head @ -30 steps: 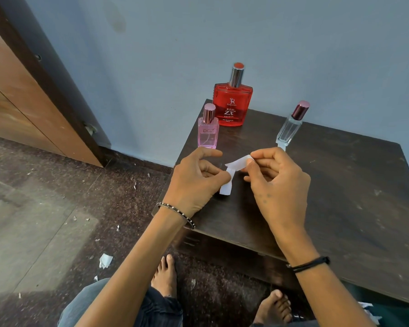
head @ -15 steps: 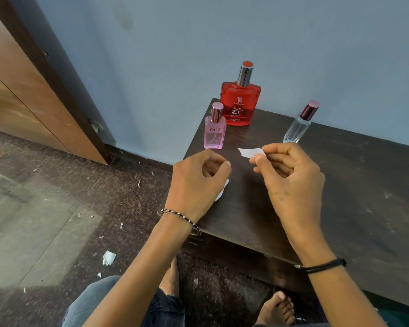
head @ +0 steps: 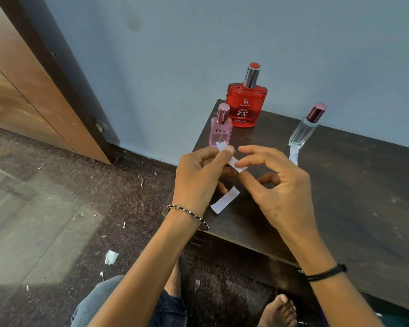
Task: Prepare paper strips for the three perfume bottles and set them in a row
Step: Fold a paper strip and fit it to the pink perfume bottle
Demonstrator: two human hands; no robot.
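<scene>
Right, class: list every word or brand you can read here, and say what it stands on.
"DGZ": pink bottle.
"RED ZX": red bottle.
"Ramsons", probably, above it: small.
Lines beneath "RED ZX": too small to read.
Clear bottle, held paper strip: no text seen.

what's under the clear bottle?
A white paper strip sticks out from the base of the clear bottle toward the person, flat on the table. Whether its far end is tucked beneath the glass or merely touches it is hidden.
</scene>
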